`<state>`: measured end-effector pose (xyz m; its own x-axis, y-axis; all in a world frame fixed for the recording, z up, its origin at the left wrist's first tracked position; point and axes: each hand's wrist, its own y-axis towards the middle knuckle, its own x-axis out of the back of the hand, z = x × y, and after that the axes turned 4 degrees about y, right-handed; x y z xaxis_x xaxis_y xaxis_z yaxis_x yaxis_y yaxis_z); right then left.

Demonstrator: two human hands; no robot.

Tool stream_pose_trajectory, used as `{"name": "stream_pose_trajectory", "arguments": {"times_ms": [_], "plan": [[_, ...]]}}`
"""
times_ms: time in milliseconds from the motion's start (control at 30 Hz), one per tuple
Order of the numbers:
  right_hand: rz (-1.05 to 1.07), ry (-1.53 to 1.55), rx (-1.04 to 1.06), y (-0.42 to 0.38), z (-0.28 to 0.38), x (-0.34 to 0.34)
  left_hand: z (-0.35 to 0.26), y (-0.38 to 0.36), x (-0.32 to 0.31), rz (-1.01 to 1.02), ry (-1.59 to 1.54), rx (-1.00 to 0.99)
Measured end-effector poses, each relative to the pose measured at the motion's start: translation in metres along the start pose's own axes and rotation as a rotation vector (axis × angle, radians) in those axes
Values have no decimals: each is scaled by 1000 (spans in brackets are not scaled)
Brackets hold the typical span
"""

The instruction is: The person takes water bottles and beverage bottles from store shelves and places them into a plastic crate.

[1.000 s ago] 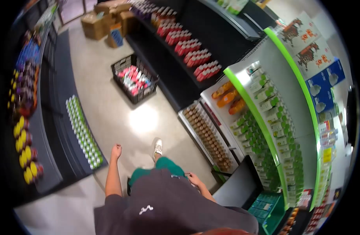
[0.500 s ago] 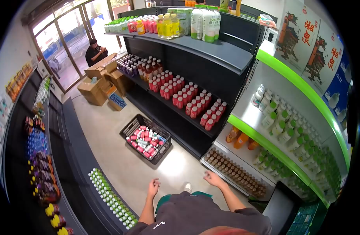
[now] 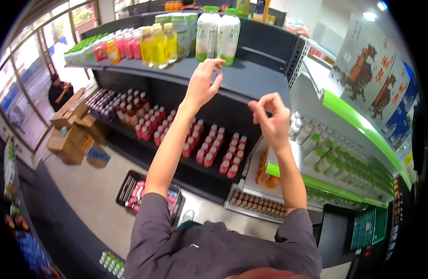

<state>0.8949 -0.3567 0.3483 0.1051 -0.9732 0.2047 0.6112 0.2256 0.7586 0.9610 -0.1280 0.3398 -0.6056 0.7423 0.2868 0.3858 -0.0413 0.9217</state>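
My left hand (image 3: 205, 84) is raised at the edge of the upper grey shelf (image 3: 258, 81), fingers apart and nothing in it. Its fingertips overlap the foot of a large white bottle with a green cap (image 3: 207, 35). A second large white bottle (image 3: 229, 35) stands beside that one. My right hand (image 3: 274, 118) is up in front of the shelf's right end, fingers loosely bent and thumb apart, also holding nothing. Left of the white bottles are yellow bottles (image 3: 158, 49) and small pink bottles (image 3: 130, 44).
Rows of pink bottles (image 3: 209, 151) fill the shelf below. A black crate (image 3: 123, 193) of pink bottles sits on the floor, partly behind my left arm. Cardboard boxes (image 3: 67, 146) and a seated person (image 3: 60, 93) are at the left. Green-edged shelving (image 3: 358, 118) with bottles stands right.
Both my hands have risen from low near my body to the upper shelf, the left reaching the white bottles. The view has shifted closer to the shelves and turned right.
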Motion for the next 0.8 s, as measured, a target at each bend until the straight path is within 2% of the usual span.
{"name": "stream_pose_trajectory", "arguments": {"times_ms": [67, 100, 167, 200, 267, 367, 400, 500, 600, 667, 733, 767, 800], "plan": [[-92, -142, 100, 54, -19, -8, 51, 36, -24, 1, 93, -34], [-114, -128, 14, 82, -24, -15, 73, 46, -36, -12, 100, -10], [-184, -303, 53, 140, -40, -36, 109, 51, -56, 15, 143, 57], [-199, -330, 71, 168, -59, -44, 119, 45, -64, 21, 169, 110], [-255, -424, 82, 223, -108, -56, 124, 38, -72, 238, 317, 346], [-352, -448, -35, 278, -162, -75, 123, 39, -72, 246, 204, 273], [-369, -475, -9, 290, -184, -80, 122, 39, -74, 229, 185, 256], [-459, -448, 74, 280, -189, -104, 118, 38, -71, 183, 129, 213], [-500, -356, 8, 263, -162, -103, 115, 39, -72, 141, 91, 191], [-554, -266, 90, 250, -154, -98, 114, 39, -66, 130, 73, 184], [-477, -363, 300, 217, -135, -87, 110, 44, -61, 72, 18, 137], [-356, -303, 457, 195, -129, -78, 110, 46, -60, 70, -21, 90], [-372, -313, 473, 195, -121, -67, 105, 48, -55, 89, -98, 8]]}}
